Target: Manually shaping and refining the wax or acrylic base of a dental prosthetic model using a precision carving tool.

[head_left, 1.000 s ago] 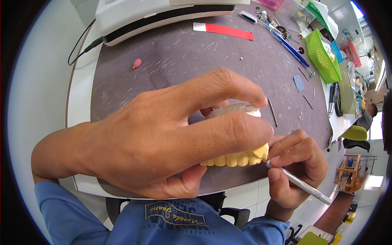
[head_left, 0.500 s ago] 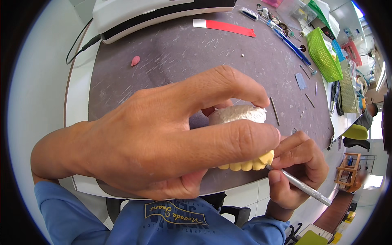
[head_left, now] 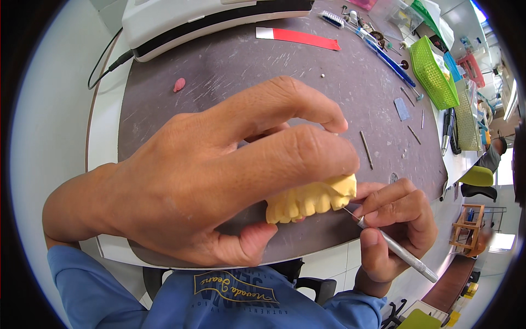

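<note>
My left hand (head_left: 224,164) is closed around a dental cast (head_left: 307,200), its fingers arched over the top and its thumb by the left end. The cast's yellow row of teeth faces toward me; the hand covers most of the base. In my right hand (head_left: 397,225) I hold a thin metal carving tool (head_left: 402,253) like a pen. Its knurled silver handle slants down to the right. The fine tip meets or nearly meets the tooth at the right end of the row; actual contact cannot be made out.
A white and black machine (head_left: 213,22) stands at the back left, near a red strip (head_left: 307,39) and a pink lump (head_left: 179,84). Small metal burs (head_left: 366,149) lie to the right. Beyond them are a blue-handled brush (head_left: 383,57) and a green basket (head_left: 430,71).
My left hand has tilted the cast, so more of the yellow teeth shows and the white base is hidden. The tool's fine tip now shows at the end tooth.
</note>
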A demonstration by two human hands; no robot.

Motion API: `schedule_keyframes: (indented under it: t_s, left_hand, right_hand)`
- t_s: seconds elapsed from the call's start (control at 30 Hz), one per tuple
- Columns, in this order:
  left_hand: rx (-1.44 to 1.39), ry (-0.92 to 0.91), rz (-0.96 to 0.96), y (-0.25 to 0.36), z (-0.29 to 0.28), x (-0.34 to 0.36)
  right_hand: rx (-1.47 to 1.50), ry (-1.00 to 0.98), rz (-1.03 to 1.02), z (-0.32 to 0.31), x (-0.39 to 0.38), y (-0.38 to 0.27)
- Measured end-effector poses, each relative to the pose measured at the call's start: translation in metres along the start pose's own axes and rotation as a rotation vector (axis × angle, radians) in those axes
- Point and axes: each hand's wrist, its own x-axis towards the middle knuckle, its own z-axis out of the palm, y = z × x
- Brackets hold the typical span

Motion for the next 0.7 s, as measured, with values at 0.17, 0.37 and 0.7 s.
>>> schedule_keyframes:
  t_s: [0.17,0.37,0.7]
  left_hand:
    - [-0.005,-0.011,-0.036,0.001,0.000,-0.001]
    - [-0.030,0.011,-0.014,-0.001,0.002,-0.002]
    - [-0.047,-0.080,-0.270,0.031,-0.006,0.014]
  right_hand:
    - [0.015,0.059,-0.003,0.002,0.001,0.001]
    - [-0.021,-0.006,-0.047,0.000,0.003,0.004]
    - [0.015,-0.005,-0.017,-0.002,0.005,0.001]
